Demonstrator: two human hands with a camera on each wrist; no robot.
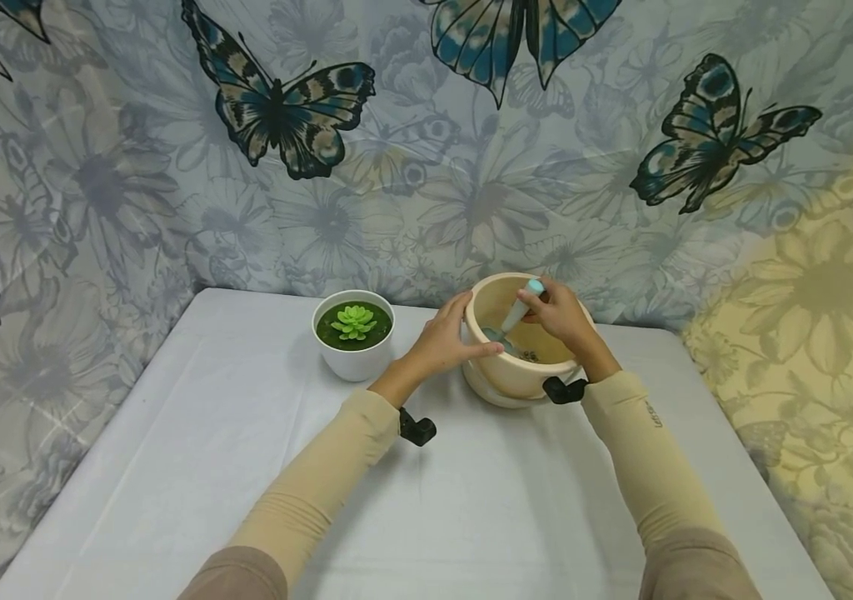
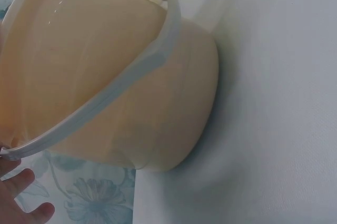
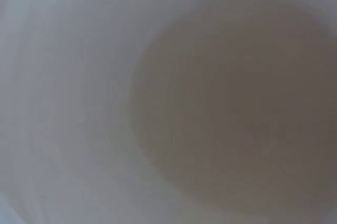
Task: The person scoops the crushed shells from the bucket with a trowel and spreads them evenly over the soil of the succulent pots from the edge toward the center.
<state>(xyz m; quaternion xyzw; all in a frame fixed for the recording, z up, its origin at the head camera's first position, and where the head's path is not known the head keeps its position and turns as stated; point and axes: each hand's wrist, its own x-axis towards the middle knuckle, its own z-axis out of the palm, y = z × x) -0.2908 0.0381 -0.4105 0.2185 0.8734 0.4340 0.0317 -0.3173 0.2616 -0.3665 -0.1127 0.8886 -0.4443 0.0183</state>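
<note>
A cream bucket [image 1: 516, 387] stands upright on the table, its pale handle [image 2: 105, 97] hanging down the outside wall in the left wrist view. My left hand [image 1: 437, 342] lies against the bucket's left side, fingers spread along the rim and thumb stretched over its near edge. With my right hand [image 1: 561, 315] I grip a small pale teal trowel [image 1: 519, 312] by its handle, tilted down inside the bucket. Beside the trowel's blade, some small dark bits [image 1: 529, 356] show in the bucket. The right wrist view holds only blurred pale and brownish surfaces.
Left of the bucket is a white pot [image 1: 351, 364] with a green succulent [image 1: 354, 322]. Both stand near the back of a table [image 1: 194, 467] covered in white cloth. Behind them hangs a butterfly-patterned cloth [image 1: 471, 192].
</note>
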